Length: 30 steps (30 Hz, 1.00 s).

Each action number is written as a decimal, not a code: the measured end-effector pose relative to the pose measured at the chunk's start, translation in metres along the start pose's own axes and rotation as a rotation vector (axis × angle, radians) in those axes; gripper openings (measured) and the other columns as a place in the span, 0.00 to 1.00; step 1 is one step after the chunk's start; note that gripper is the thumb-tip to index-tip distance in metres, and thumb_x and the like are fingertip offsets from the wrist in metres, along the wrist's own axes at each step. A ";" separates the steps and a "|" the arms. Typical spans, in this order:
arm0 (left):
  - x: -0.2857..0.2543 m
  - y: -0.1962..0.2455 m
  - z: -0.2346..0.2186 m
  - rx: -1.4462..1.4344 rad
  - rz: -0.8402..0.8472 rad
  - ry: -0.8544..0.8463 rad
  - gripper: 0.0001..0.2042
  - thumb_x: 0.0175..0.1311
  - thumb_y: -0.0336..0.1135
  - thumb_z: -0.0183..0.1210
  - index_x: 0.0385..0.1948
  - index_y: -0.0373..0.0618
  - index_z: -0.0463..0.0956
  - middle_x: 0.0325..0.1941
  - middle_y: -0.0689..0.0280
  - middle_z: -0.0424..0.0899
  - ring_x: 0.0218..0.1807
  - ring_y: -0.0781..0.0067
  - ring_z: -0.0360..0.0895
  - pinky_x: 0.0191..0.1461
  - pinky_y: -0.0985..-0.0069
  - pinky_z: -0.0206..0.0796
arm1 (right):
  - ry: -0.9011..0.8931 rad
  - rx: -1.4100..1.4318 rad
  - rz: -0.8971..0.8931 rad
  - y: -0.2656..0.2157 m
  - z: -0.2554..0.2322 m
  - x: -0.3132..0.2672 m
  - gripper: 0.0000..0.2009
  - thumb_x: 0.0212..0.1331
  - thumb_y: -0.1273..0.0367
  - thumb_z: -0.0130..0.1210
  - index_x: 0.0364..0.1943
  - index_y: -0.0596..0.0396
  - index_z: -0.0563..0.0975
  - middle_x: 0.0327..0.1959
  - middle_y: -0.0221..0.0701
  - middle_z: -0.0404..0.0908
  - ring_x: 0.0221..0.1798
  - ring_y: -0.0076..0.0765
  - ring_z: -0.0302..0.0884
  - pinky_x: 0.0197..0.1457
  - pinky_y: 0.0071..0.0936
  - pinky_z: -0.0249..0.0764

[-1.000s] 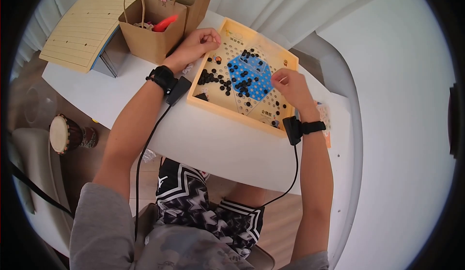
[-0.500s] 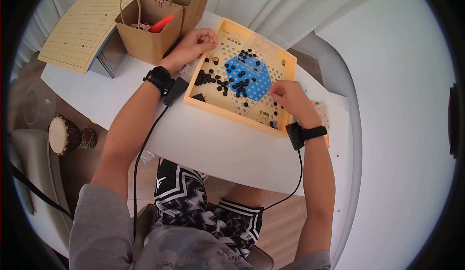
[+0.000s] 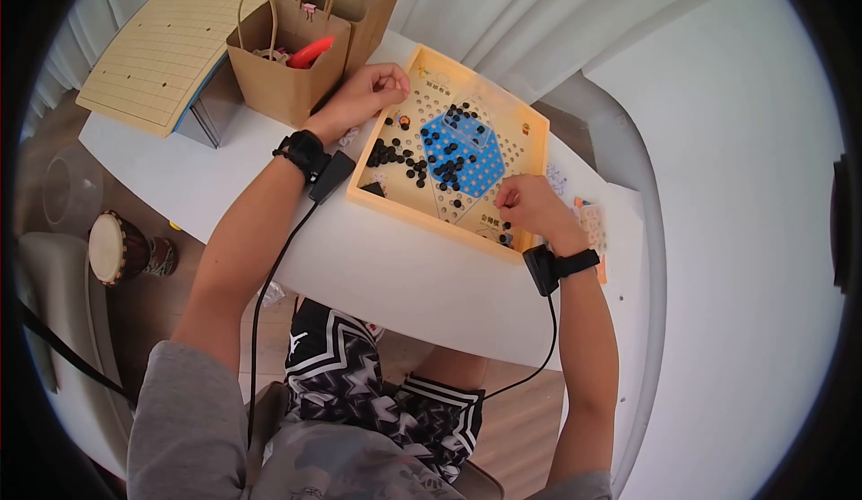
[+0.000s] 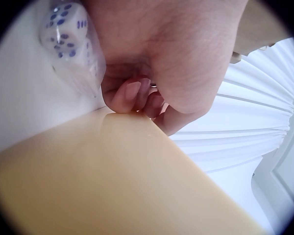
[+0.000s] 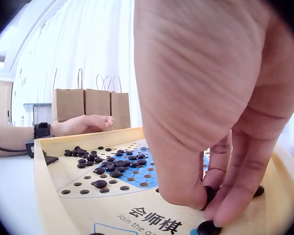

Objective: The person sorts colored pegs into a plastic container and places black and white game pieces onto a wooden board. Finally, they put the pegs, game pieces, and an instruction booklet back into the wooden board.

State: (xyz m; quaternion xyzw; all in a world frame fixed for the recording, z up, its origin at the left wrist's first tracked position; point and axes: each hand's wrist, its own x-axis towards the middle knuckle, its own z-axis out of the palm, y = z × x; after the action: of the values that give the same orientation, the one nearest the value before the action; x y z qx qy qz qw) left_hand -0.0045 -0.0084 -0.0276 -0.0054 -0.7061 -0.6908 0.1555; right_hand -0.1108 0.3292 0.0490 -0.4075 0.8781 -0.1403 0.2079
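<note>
A wooden game tray (image 3: 431, 224) with a blue hexagon lies on the white table. Black Go stones (image 3: 386, 153) are scattered and clustered inside it, some beneath or within a clear plastic box (image 3: 469, 125). At the tray's near right corner, my right hand (image 3: 539, 206) pinches a black stone (image 5: 210, 195) between thumb and fingers. Another black stone (image 5: 208, 228) lies right at a fingertip. My left hand (image 3: 364, 100) rests at the tray's left rim, fingers loosely curled with nothing seen in them. Dice (image 4: 71, 36) in a clear bag lie beside it.
Brown paper bags (image 3: 287, 78) stand behind my left hand, one holding something red. Left of them, a gridded board (image 3: 180, 51) sits over a folded grey board. An orange-edged card (image 3: 591, 231) lies right of the tray. A drum (image 3: 115, 247) stands on the floor.
My right hand has moved from the blue hexagon's right side toward the tray's near right corner, down among the stones there. The left hand has stayed at the rim.
</note>
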 end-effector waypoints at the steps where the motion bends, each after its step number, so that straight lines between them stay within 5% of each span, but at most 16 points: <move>1: -0.001 0.001 0.001 -0.021 -0.010 0.005 0.01 0.70 0.29 0.60 0.37 0.45 0.77 0.25 0.81 0.66 0.26 0.92 0.62 0.30 0.86 0.54 | -0.033 -0.019 -0.017 0.000 -0.001 0.002 0.06 0.50 0.77 0.67 0.33 0.62 0.83 0.26 0.32 0.85 0.31 0.27 0.82 0.37 0.25 0.79; 8: -0.002 0.003 0.000 -0.025 0.015 -0.008 0.01 0.70 0.28 0.58 0.37 0.46 0.76 0.24 0.81 0.65 0.25 0.92 0.60 0.30 0.87 0.52 | 0.144 0.164 0.027 -0.027 -0.023 0.024 0.05 0.52 0.77 0.67 0.33 0.62 0.84 0.29 0.33 0.87 0.33 0.26 0.84 0.38 0.25 0.80; 10: -0.002 0.002 0.002 -0.023 0.002 -0.002 0.01 0.70 0.28 0.58 0.37 0.46 0.77 0.23 0.81 0.64 0.25 0.92 0.60 0.30 0.87 0.52 | 0.445 0.321 -0.181 -0.039 -0.024 0.036 0.03 0.58 0.75 0.66 0.34 0.62 0.84 0.31 0.32 0.87 0.34 0.25 0.85 0.38 0.24 0.80; 11: -0.001 0.002 0.002 -0.020 -0.006 0.010 0.01 0.70 0.28 0.58 0.37 0.46 0.77 0.23 0.82 0.63 0.25 0.92 0.60 0.30 0.87 0.52 | 0.449 0.337 -0.196 -0.043 -0.025 0.038 0.04 0.63 0.74 0.63 0.37 0.62 0.84 0.34 0.36 0.88 0.36 0.32 0.86 0.43 0.27 0.81; 15: 0.000 0.005 0.000 -0.044 0.008 0.011 0.01 0.68 0.27 0.60 0.36 0.43 0.78 0.22 0.81 0.64 0.26 0.91 0.61 0.32 0.85 0.55 | 0.451 0.066 -0.243 -0.035 -0.024 0.041 0.06 0.63 0.75 0.62 0.42 0.61 0.85 0.37 0.41 0.89 0.39 0.41 0.88 0.49 0.30 0.82; 18: -0.002 -0.001 -0.002 -0.039 0.018 0.017 0.01 0.68 0.28 0.60 0.36 0.43 0.78 0.22 0.81 0.64 0.26 0.91 0.61 0.32 0.85 0.55 | 0.293 -0.046 -0.152 -0.017 -0.021 0.027 0.08 0.64 0.74 0.62 0.45 0.60 0.85 0.40 0.40 0.89 0.42 0.43 0.87 0.49 0.31 0.81; 23: -0.001 0.003 0.001 -0.009 -0.006 0.013 0.01 0.70 0.28 0.59 0.36 0.46 0.77 0.23 0.82 0.62 0.26 0.92 0.59 0.32 0.86 0.53 | 0.151 -0.459 -0.101 -0.007 -0.022 -0.002 0.08 0.53 0.77 0.65 0.39 0.56 0.85 0.40 0.42 0.87 0.47 0.53 0.84 0.56 0.45 0.79; 30: 0.000 0.004 0.001 -0.010 0.010 0.014 0.01 0.68 0.28 0.61 0.36 0.43 0.79 0.22 0.81 0.63 0.25 0.91 0.61 0.31 0.85 0.54 | 0.025 -0.654 0.008 -0.002 -0.009 -0.014 0.07 0.47 0.76 0.68 0.31 0.54 0.83 0.35 0.39 0.85 0.46 0.49 0.83 0.49 0.43 0.80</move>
State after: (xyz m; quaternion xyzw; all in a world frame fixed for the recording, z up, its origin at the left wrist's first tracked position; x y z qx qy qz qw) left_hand -0.0036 -0.0072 -0.0240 -0.0048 -0.7013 -0.6938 0.1639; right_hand -0.1053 0.3393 0.0614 -0.4474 0.8807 0.1450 0.0559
